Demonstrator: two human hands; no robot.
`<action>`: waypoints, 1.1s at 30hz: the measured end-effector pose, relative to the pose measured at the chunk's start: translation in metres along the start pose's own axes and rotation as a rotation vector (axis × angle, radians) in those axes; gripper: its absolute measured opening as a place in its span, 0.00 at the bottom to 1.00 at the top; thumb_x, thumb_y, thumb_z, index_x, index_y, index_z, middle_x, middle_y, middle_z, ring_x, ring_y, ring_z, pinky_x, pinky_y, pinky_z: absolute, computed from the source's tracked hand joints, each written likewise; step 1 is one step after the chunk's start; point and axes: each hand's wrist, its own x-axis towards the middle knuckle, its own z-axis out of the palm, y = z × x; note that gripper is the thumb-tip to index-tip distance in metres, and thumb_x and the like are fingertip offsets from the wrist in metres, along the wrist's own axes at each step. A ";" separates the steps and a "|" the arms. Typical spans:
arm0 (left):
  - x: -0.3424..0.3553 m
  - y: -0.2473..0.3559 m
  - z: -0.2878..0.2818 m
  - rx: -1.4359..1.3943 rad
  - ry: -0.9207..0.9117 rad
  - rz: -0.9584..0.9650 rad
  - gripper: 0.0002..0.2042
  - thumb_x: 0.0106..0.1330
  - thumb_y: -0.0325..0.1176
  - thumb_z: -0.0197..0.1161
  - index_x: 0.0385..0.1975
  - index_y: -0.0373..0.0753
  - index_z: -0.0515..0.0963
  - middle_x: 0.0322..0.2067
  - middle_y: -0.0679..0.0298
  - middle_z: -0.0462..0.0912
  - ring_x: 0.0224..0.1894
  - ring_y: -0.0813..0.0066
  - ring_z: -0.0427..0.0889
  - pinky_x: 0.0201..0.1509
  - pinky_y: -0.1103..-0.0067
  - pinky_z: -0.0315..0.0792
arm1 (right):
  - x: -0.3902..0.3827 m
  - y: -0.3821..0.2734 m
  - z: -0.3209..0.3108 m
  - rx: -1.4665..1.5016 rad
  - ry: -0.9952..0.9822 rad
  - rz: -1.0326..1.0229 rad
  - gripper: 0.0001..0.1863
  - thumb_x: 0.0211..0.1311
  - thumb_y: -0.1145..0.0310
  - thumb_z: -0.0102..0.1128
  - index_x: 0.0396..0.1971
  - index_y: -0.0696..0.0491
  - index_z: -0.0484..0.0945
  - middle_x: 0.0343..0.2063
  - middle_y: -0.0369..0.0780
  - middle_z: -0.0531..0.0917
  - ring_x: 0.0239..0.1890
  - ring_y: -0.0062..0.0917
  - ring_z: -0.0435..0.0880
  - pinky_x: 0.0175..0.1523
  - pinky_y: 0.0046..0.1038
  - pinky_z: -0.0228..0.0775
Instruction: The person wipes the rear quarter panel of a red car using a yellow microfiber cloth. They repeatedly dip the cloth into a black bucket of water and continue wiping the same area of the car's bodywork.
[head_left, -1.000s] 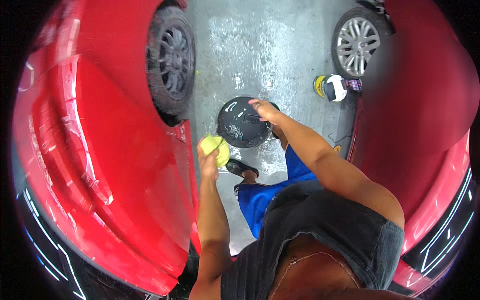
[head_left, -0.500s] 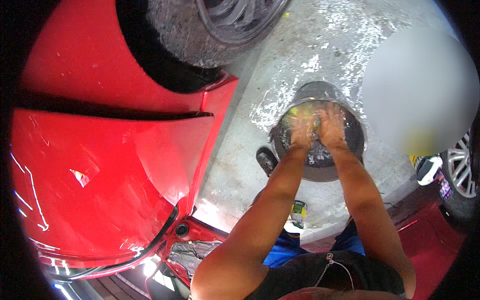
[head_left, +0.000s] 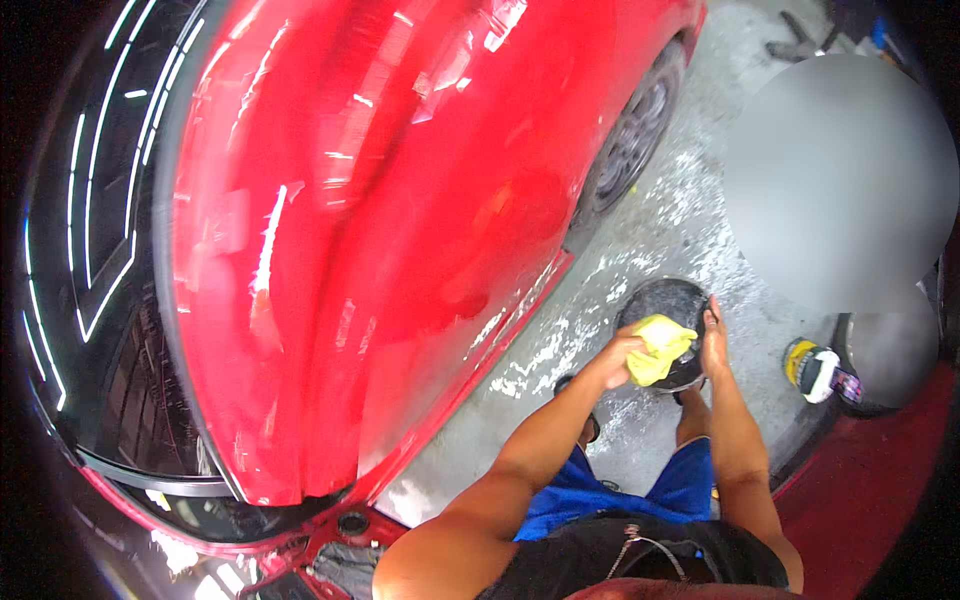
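Note:
My left hand (head_left: 622, 360) is closed on a bunched yellow cloth (head_left: 657, 345), holding it over the mouth of a black bucket (head_left: 665, 297). The fingers of my right hand (head_left: 714, 342) wrap the right side of that bucket at its rim. The cloth and my hands hide part of the inside of the bucket. My feet and blue shorts show just below it.
A red car body (head_left: 430, 250) with a grey-spoked wheel (head_left: 636, 140) fills the left. Wet grey concrete (head_left: 560, 335) lies around the bucket. To the right stands a yellow-and-black tub (head_left: 800, 362) with a white cloth (head_left: 821, 377) and a phone (head_left: 848, 386) beside it.
Both hands have come up out of the bucket. My left hand now lifts the yellow cloth, and my right has gone to the rim. The bucket appears closer to my feet; the view has shifted.

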 end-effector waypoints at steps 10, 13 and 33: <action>-0.298 0.248 0.280 0.566 0.154 0.749 0.25 0.54 0.31 0.69 0.54 0.35 0.74 0.48 0.55 0.82 0.47 0.62 0.86 0.50 0.67 0.84 | -0.215 -0.286 0.281 0.343 -0.236 -0.607 0.36 0.75 0.52 0.48 0.75 0.58 0.55 0.75 0.50 0.55 0.77 0.47 0.49 0.78 0.48 0.40; -0.347 0.310 0.333 0.808 0.232 0.883 0.16 0.54 0.22 0.62 0.44 0.33 0.79 0.40 0.58 0.86 0.40 0.70 0.87 0.47 0.74 0.82 | -0.300 -0.345 0.367 -0.034 -0.294 -1.106 0.38 0.74 0.51 0.48 0.74 0.59 0.54 0.75 0.55 0.52 0.78 0.54 0.45 0.77 0.55 0.37; -0.275 0.480 0.541 1.494 0.424 0.961 0.16 0.52 0.28 0.65 0.42 0.30 0.82 0.32 0.59 0.86 0.30 0.73 0.85 0.36 0.78 0.78 | -0.156 -0.602 0.378 -0.350 0.341 -1.086 0.40 0.77 0.53 0.40 0.71 0.74 0.49 0.74 0.67 0.47 0.78 0.59 0.42 0.79 0.54 0.34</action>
